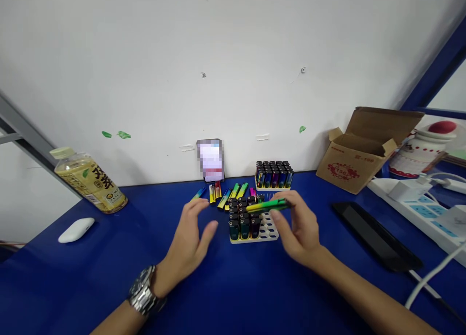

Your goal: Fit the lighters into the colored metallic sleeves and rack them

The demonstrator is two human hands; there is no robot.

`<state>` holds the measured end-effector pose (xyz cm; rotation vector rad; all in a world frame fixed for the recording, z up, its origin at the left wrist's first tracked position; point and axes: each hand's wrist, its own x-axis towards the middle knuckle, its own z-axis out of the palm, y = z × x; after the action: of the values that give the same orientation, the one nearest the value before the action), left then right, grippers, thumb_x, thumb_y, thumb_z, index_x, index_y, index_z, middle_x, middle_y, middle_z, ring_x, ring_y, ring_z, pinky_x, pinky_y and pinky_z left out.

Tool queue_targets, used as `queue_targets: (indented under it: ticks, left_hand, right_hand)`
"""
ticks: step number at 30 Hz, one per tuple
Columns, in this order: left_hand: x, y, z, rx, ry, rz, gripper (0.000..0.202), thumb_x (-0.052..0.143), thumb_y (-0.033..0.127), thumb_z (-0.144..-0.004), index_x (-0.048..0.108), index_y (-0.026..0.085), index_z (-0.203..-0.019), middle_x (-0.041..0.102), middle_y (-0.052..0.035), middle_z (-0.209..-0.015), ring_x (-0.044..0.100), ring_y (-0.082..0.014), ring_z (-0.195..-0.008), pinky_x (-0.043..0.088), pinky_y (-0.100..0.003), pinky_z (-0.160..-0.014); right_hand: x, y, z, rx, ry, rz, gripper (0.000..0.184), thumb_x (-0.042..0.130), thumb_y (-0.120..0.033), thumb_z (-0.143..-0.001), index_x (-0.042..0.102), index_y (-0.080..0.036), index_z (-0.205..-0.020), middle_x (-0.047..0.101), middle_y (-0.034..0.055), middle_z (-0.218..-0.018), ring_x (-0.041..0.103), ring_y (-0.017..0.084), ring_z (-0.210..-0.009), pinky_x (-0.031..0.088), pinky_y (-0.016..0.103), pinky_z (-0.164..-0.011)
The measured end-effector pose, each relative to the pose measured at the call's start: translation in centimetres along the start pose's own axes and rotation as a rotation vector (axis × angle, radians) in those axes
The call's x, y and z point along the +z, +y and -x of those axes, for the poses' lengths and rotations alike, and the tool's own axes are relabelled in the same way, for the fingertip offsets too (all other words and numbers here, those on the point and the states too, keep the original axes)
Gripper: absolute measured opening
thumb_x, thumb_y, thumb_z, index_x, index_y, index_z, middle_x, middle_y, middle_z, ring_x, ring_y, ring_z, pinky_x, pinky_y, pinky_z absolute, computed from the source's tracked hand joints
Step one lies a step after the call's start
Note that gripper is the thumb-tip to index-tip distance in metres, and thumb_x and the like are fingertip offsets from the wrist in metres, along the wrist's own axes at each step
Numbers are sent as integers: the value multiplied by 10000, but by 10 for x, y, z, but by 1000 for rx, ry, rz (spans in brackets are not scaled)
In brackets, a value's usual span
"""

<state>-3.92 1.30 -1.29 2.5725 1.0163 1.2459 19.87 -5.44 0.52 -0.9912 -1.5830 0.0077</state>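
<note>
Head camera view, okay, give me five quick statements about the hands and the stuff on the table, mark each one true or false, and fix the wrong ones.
1. The right hand holds a green and yellow lighter. True.
2. Both hands hold something. False: the left hand holds nothing.
3. The near white rack has unfilled holes on its right side. True.
4. Every box in view is closed. False: the cardboard box stands open.
5. A watch is worn on the left wrist. True.

The cardboard box [352, 161] reads "156"; the bottle [91, 180] begins "双".
</note>
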Motion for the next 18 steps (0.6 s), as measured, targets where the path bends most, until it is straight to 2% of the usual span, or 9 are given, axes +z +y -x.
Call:
queue_targets:
  ticks: [2,4,6,8,11,13,18]
  left_hand:
    - [-1,-20,-5,-114,-31,-174,358,382,324,-947,396,170,-1270,488,-157,-1280,453,-271,-1233,397,-471,-1026]
    - [0,-37,-8,-185,-136,-310,428,334,372,-953,404,132,-1301,501,-175,-1315,433,-301,-1265,392,-484,-1018]
    - [0,-48,-8,-223,-256,-391,460,310,388,-953,414,117,-1309,540,-175,-1294,477,-307,-1227,417,-472,-980]
    - [0,-52,-8,-246,-321,-451,455,328,394,-944,439,121,-1290,597,-164,-1220,542,-300,-1138,446,-445,-926]
    - [-1,-47,-8,-248,-342,-537,399,396,367,-915,500,130,-1218,660,-143,-1047,595,-295,-970,470,-412,-833]
    - [-2,-39,-9,-239,-367,-591,334,406,292,-900,537,132,-1162,662,-131,-948,604,-286,-884,470,-387,-778]
    - [-8,-15,-11,-284,-494,-731,319,378,143,-843,567,147,-1100,610,-81,-798,613,-239,-762,423,-301,-632]
  right_hand:
    - [-6,12,-3,60,12,47,109,460,-227,-913,510,-207,-1008,557,64,-837,532,193,-751,455,336,-680]
    - [-11,22,-6,81,-53,78,114,456,-288,-922,524,-204,-961,547,45,-775,510,181,-692,441,320,-643]
    - [-14,28,-8,99,-132,91,155,451,-333,-926,535,-203,-927,544,31,-738,500,170,-654,429,302,-614]
    - [-18,32,-10,119,-172,107,186,450,-360,-926,546,-202,-915,553,26,-724,505,166,-640,426,292,-603]
    - [-23,36,-11,111,-186,131,214,472,-388,-910,574,-200,-918,589,36,-731,532,180,-652,438,304,-613]
    - [-25,39,-11,91,-218,130,214,497,-390,-896,593,-201,-924,618,47,-748,557,190,-662,453,317,-620]
    - [-21,47,-7,41,-403,165,152,540,-318,-868,609,-183,-855,638,61,-712,588,196,-650,459,319,-609]
